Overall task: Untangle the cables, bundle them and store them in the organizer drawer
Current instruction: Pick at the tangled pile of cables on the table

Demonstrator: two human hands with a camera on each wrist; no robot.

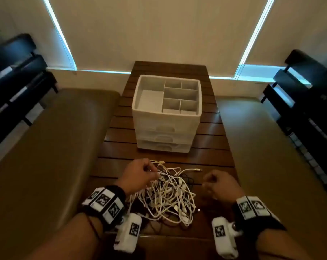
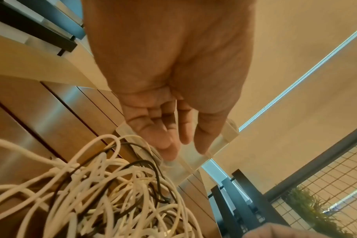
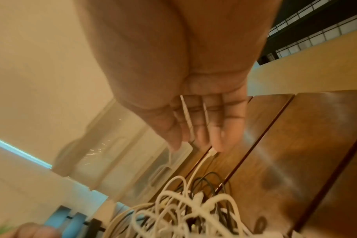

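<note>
A tangled pile of white and black cables (image 1: 170,196) (image 2: 104,193) (image 3: 183,214) lies on the near end of the wooden slatted table (image 1: 211,151). Behind it stands the white organizer (image 1: 166,119) (image 2: 192,159) (image 3: 116,145), its drawers closed and its divided top tray holding nothing. My left hand (image 1: 140,175) (image 2: 179,145) reaches down at the pile's far left edge, fingers fairly straight, tips touching the strands. My right hand (image 1: 213,182) (image 3: 196,138) hovers just right of the pile with fingers pointing down near a white cable's connector end (image 3: 212,151). I see nothing held in it.
Tan cushioned benches run along the table's left (image 1: 46,147) and right (image 1: 271,147) sides. Black racks stand at the far left (image 1: 12,72) and far right (image 1: 309,109). A wall with drawn blinds closes the far end. Bare table shows between pile and organizer.
</note>
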